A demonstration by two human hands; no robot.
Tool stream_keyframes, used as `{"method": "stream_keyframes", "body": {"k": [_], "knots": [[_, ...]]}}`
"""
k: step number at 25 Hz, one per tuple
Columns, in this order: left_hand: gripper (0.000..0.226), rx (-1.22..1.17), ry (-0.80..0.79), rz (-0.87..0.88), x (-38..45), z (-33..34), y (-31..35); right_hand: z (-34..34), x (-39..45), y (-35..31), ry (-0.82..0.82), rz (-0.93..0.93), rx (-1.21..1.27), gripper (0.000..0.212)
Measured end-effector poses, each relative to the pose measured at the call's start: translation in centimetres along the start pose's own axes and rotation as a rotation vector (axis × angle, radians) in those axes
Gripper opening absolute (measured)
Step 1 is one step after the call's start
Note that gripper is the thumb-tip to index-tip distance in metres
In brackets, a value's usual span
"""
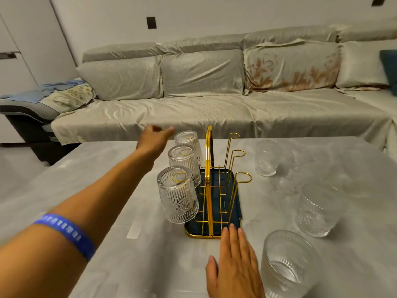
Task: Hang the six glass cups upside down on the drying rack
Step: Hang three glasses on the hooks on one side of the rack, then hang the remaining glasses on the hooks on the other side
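Observation:
A gold wire drying rack with a dark blue tray stands mid-table. Three ribbed glass cups hang upside down on its left pegs: near, middle, far. The three right pegs are bare. Three more cups stand upright on the table to the right: far, middle, near. My left hand is stretched out just left of the far hung cup, fingers loose, holding nothing. My right hand lies flat and open at the rack's near edge, beside the near upright cup.
The grey marbled table carries everything. A long sofa under a pale cover runs behind the table's far edge. A blue wristband is on my left forearm, which crosses the table's left half.

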State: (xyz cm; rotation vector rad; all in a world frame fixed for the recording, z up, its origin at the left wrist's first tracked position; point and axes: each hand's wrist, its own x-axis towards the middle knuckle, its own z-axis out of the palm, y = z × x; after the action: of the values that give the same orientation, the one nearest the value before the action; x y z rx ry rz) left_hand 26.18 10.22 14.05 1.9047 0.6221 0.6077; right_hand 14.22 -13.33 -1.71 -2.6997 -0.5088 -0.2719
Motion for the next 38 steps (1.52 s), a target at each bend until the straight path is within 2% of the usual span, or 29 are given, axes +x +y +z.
{"method": "stream_keyframes", "body": {"k": [2, 3, 4, 6, 8, 10, 12, 13, 14, 15, 18, 19, 23, 26, 29, 32, 34, 38], "knots": [[0.024, -0.015, 0.261, -0.041, -5.1, -2.6, -5.2, -1.1, -0.9, 0.2, -0.150, 0.011, 0.016, 0.071], [0.021, 0.054, 0.289, -0.073, -8.4, -3.4, -8.3, -1.3, -1.2, 0.3, -0.159, 0.001, 0.026, 0.068], [0.020, 0.141, 0.245, -0.071, -11.7, -3.8, -11.0, -1.4, -1.7, 0.4, -0.148, -0.020, 0.037, 0.065], [0.026, 0.379, 0.028, 0.111, -16.5, -3.2, -14.5, -2.3, -3.1, 0.5, -0.190, -0.079, 0.030, 0.059], [0.044, 0.597, -0.193, 0.297, -18.5, -2.5, -15.5, -3.0, -5.1, 0.8, -0.154, -0.052, 0.272, 0.046], [0.055, 0.707, -0.260, 0.330, -19.0, -2.1, -15.5, -3.8, -7.4, 1.2, 0.030, 0.106, 0.653, 0.025], [0.064, 0.743, -0.290, 0.345, -18.9, -2.0, -16.2, -5.0, -9.0, 3.1, 0.348, 0.367, 0.924, 0.044], [0.069, 0.762, -0.324, 0.345, -18.9, -2.0, -16.3, -5.4, -9.3, 4.3, 0.493, 0.441, 0.931, 0.050], [0.073, 0.779, -0.358, 0.348, -19.0, -2.0, -16.4, -5.9, -9.1, 5.2, 0.571, 0.492, 0.872, 0.058], [0.077, 0.796, -0.388, 0.354, -19.1, -2.0, -16.3, -6.4, -8.7, 5.8, 0.552, 0.518, 0.852, 0.068], [0.080, 0.861, -0.440, 0.364, -19.1, -2.1, -15.7, -7.2, -6.5, 6.8, 0.183, 0.471, 0.778, 0.094], [0.080, 0.878, -0.451, 0.366, -19.1, -2.1, -15.7, -7.4, -6.1, 6.8, 0.122, 0.452, 0.741, 0.094], [0.080, 0.885, -0.457, 0.354, -19.2, -2.0, -15.8, -8.2, -4.9, 7.2, 0.045, 0.421, 0.760, 0.088], [0.081, 0.893, -0.441, 0.350, -19.1, -1.9, -15.8, -11.5, -2.4, 7.6, 0.156, 0.300, 0.785, 0.090], [0.080, 0.889, -0.433, 0.342, -19.2, -1.9, -15.8, -18.3, 1.5, 6.1, 0.376, 0.132, 0.828, 0.076], [0.079, 0.878, -0.439, 0.338, -19.2, -2.0, -15.6, -24.1, 5.4, 4.0, 0.550, 0.031, 0.696, 0.056], [0.079, 0.877, -0.438, 0.329, -19.2, -1.9, -15.6, -25.7, 7.6, 2.8, 0.595, -0.051, 0.567, 0.051], [0.077, 0.875, -0.431, 0.320, -19.2, -1.9, -15.6, -23.1, 10.2, 1.1, 0.531, -0.128, 0.227, 0.054]]}}
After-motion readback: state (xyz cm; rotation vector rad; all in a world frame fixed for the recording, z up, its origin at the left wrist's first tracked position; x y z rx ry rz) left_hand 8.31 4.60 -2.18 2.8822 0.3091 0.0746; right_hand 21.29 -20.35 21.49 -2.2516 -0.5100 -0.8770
